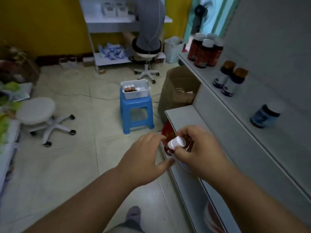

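My right hand [198, 153] pinches the smooth, round white cap [178, 142]; my left hand [144, 158] grips the glossy amber bottle [168, 149] with curled fingers. Counter [181, 115] edge beneath, open floor [84, 165] leftward.

Labels on the shelf bottles [204, 54] at 2 o'clock are blurred; my right hand [200, 152] covers most of the brown bottle [168, 149].
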The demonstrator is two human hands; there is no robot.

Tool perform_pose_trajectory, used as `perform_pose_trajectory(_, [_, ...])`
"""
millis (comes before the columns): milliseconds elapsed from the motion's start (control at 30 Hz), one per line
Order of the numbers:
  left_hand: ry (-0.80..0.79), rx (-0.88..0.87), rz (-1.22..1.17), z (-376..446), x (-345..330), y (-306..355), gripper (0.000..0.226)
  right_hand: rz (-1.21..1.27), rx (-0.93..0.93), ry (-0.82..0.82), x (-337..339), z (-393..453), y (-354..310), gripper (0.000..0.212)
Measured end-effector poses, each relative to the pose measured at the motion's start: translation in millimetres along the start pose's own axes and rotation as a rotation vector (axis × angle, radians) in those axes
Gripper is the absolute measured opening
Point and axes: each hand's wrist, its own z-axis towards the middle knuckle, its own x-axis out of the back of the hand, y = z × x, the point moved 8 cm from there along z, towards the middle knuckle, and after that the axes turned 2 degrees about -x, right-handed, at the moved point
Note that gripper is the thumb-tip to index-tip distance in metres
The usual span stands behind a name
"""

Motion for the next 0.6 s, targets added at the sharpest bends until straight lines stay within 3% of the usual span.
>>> perform_pose_trajectory(233, [-0.018,0.096,0.081,73.5,79.2,-113.6,0.073,0.009,0.081,-0.056,-51.8,133.5,-76.2,0.023])
perform_pose_trajectory(600, [-0.04,0.299,0.163,268.3,114.9,-291.1,0.07,0.137,0.099,-0.103,-133.2,402.1,-67.7,0.023])
